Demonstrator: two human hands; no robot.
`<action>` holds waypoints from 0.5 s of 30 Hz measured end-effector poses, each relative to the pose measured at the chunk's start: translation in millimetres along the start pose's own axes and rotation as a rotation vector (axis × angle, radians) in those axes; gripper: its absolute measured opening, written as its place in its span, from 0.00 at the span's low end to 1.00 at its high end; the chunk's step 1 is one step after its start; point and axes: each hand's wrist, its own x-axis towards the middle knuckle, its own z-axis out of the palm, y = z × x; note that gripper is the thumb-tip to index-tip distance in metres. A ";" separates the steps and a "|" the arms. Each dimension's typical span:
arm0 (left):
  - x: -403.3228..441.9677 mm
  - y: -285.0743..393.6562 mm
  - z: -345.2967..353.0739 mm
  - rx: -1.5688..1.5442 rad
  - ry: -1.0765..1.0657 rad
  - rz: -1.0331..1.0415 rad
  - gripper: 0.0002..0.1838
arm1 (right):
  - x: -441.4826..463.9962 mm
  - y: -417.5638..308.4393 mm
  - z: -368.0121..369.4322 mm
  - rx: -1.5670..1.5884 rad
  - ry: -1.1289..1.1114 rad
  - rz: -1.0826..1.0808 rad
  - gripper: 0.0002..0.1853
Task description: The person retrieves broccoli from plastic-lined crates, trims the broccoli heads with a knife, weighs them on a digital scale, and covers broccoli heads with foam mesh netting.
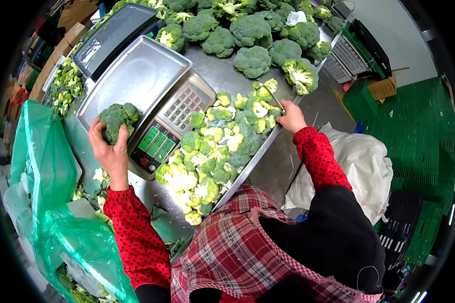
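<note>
My left hand (107,149) is closed around a head of broccoli (117,120), over the near corner of the scale's metal pan (136,76). Beside it the digital scale's keypad and green display (156,143) face me. At the table's right edge, my right hand (292,117) grips a knife (274,96); its thin blade points up and left across cut florets. The handle is hidden in my fingers. A pile of cut broccoli florets (207,156) spreads between the scale and the table's near edge.
Whole broccoli heads (250,31) are heaped at the far side of the table. A second scale (114,38) stands at the far left. Green plastic bags (48,166) hang on the left. A white sack (356,161) and green crates (414,136) are on the right.
</note>
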 end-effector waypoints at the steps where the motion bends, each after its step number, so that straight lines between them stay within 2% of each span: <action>1: 1.1 -2.1 -1.9 0.016 -0.014 -0.001 0.20 | 0.8 1.9 -3.5 0.005 -0.001 -0.006 0.23; 2: 1.8 -5.0 -5.9 0.026 -0.010 0.001 0.20 | 2.6 4.0 -8.5 0.210 0.051 0.085 0.24; 3: 1.6 -8.3 -10.5 -0.072 -0.001 -0.157 0.19 | 5.4 4.2 -12.1 0.414 0.102 0.177 0.24; 4: 1.4 -11.8 -14.9 -0.174 0.015 -0.314 0.18 | 1.4 -27.6 -41.2 0.811 0.018 0.472 0.21; 5: 1.4 -19.0 -20.6 -0.098 0.021 -0.308 0.17 | 1.1 -39.8 -53.5 1.026 0.020 0.477 0.21; 7: -2.2 -34.8 -22.8 -0.133 0.024 -0.439 0.18 | 2.0 -60.5 -54.1 1.501 -0.062 0.430 0.22; 8: -2.5 -34.5 -21.7 -0.102 0.045 -0.403 0.18 | -0.3 -83.3 -51.6 1.667 -0.160 0.379 0.21; 9: -1.6 -31.3 -21.7 -0.060 0.070 -0.365 0.19 | 2.7 -94.8 -38.0 1.817 -0.319 0.311 0.15; 10: 0.2 -22.7 -23.1 -0.024 0.062 -0.383 0.21 | 3.8 -116.8 -29.2 1.906 -0.425 0.281 0.13; 12: -1.5 -25.5 -22.4 -0.231 0.057 -0.323 0.25 | 6.6 -160.7 -12.7 2.064 -0.626 0.239 0.09; 15: -2.9 -39.5 -23.2 -0.453 0.025 -0.364 0.22 | 12.8 -222.5 11.8 2.200 -0.826 0.217 0.07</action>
